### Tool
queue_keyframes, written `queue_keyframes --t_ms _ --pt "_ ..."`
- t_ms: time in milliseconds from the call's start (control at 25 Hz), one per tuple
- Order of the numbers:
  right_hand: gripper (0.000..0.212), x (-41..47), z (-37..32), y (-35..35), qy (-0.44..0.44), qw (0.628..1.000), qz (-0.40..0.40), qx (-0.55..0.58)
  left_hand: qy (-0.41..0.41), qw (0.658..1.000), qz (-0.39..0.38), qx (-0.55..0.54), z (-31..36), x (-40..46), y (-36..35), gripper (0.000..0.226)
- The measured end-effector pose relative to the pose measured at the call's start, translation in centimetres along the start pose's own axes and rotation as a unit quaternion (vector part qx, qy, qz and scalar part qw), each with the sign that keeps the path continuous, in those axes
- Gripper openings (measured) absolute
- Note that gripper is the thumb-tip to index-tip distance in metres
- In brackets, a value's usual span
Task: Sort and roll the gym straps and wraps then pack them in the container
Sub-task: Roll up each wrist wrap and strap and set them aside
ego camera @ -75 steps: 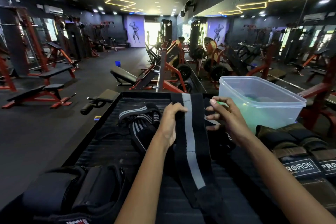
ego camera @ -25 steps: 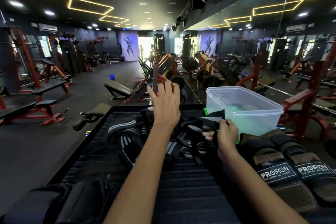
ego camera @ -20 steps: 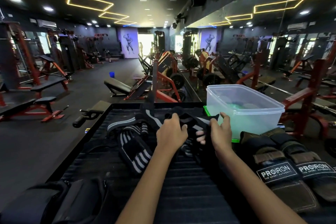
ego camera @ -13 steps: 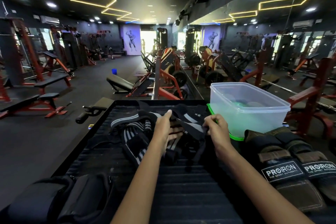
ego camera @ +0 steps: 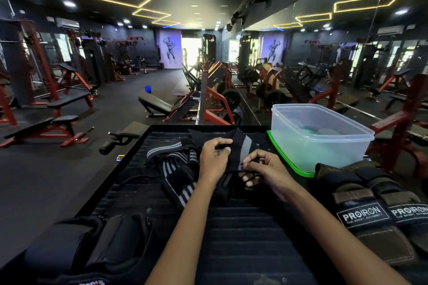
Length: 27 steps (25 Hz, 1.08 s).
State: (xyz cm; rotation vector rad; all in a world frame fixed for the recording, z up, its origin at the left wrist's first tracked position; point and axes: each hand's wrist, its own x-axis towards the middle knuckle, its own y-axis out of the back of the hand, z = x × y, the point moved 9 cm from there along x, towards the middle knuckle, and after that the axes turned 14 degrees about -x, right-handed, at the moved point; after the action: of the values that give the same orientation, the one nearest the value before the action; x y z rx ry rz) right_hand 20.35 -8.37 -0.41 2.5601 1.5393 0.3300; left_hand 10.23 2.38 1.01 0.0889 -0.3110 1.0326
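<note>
Wrap (ego camera: 238, 152), black with a pale stripe, runs lengthwise away from the person, its far end fanned out beyond both grips. Left hand (ego camera: 214, 157) pinches its left edge just past the middle; right hand (ego camera: 264, 166) curls round the near end, nearer the body. Container (ego camera: 324, 139) sits just right of the right hand.

A black wrap (ego camera: 236, 152) with a grey stripe is seen. Black wraps (ego camera: 176, 169) are banded with grey-white stripes. The clear tub (ego camera: 319, 136) is set on a green lid (ego camera: 289, 162). White lettering is printed on black-brown gloves (ego camera: 379, 210).
</note>
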Motion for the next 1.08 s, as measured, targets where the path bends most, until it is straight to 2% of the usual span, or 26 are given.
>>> queue_keyframes --t_ms 120,200,240,320,440,520,600,720,880,960,1080 --pt "0.009 0.3 0.3 1.1 0.006 0.998 0.048 0.046 -0.089 0.994 -0.044 0.039 1.9 -1.6 -0.5 0.005" --pt "0.007 0.1 -0.4 1.4 0.026 0.995 0.041 0.081 -0.093 0.991 -0.082 0.054 2.2 -2.6 -0.7 0.009" --pt "0.016 0.0 -0.7 1.4 0.036 0.994 0.034 0.093 -0.090 0.991 -0.084 0.050 2.0 -2.7 -0.5 0.008" --pt "0.024 -0.1 -1.2 1.5 0.052 0.993 0.031 0.101 -0.078 0.995 -0.055 0.009 1.7 -2.7 0.6 0.012" --pt "0.017 -0.3 -1.3 1.5 0.066 0.993 0.046 0.088 -0.005 0.993 -0.046 -0.105 0.3 -2.5 1.0 0.015" --pt "0.008 -0.4 -1.2 1.7 0.068 0.993 0.061 0.069 0.017 0.990 -0.047 -0.133 0.2 -2.9 0.7 0.011" --pt "0.003 -0.8 -1.0 2.1 0.068 0.994 0.067 0.054 -0.020 0.994 -0.021 -0.104 1.0 -3.0 1.0 0.011" --pt "0.004 -1.6 -1.1 1.6 0.076 0.996 0.032 0.034 -0.108 0.991 0.051 -0.051 2.7 -3.1 2.2 0.025" --pt "0.013 -1.8 -1.8 1.9 0.093 0.995 0.030 0.034 -0.097 0.986 0.088 -0.107 2.4 -3.3 2.8 0.045" --pt "0.018 -1.7 -1.9 2.2 0.103 0.993 0.039 0.043 -0.072 0.983 0.086 -0.149 1.8 -3.1 2.8 0.047" --pt "0.021 -1.6 -1.7 1.7 0.103 0.992 0.032 0.062 -0.036 0.979 0.015 -0.198 1.6 -3.3 1.0 0.024"
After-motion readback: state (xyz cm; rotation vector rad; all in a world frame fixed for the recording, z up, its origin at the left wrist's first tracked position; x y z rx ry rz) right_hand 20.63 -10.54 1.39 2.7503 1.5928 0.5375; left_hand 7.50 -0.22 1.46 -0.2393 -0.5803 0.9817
